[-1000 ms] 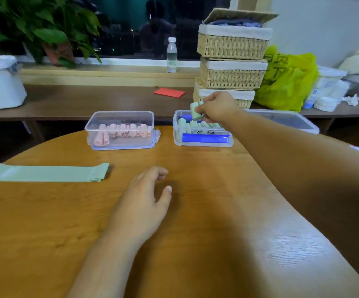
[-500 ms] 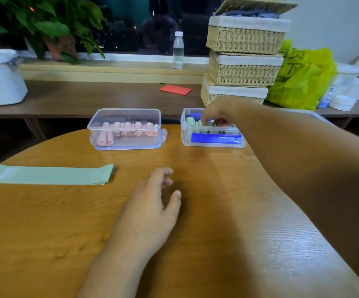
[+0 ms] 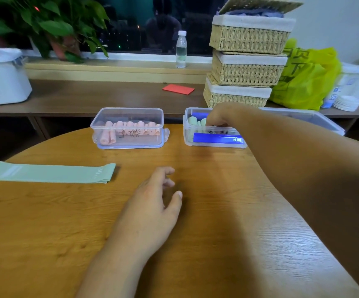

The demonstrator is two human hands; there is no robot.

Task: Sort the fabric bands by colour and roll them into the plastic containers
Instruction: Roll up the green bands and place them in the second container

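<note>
Two clear plastic containers stand at the far edge of the round wooden table (image 3: 217,211). The left container (image 3: 129,109) holds several pink rolled bands (image 3: 131,129). In the right container (image 3: 187,134) are green rolled bands (image 3: 192,121) and a blue band (image 3: 217,139) along its front wall. My right hand (image 3: 221,115) reaches into the right container, fingers curled down on a green roll among the others; the fingertips are hidden. A flat green band (image 3: 47,174) lies at the table's left. My left hand (image 3: 150,207) rests on the table's middle, fingers loosely curled, holding nothing.
Behind the table runs a low bench with stacked wicker baskets (image 3: 247,67), a water bottle (image 3: 181,50), a red card (image 3: 178,89), a yellow bag (image 3: 305,82) and a white bin (image 3: 2,78). Another clear plastic box (image 3: 303,117) sits behind my right forearm.
My right hand has come down from above the right container, carrying the green roll into it. My left hand has stayed on the table, fingers slightly more spread.
</note>
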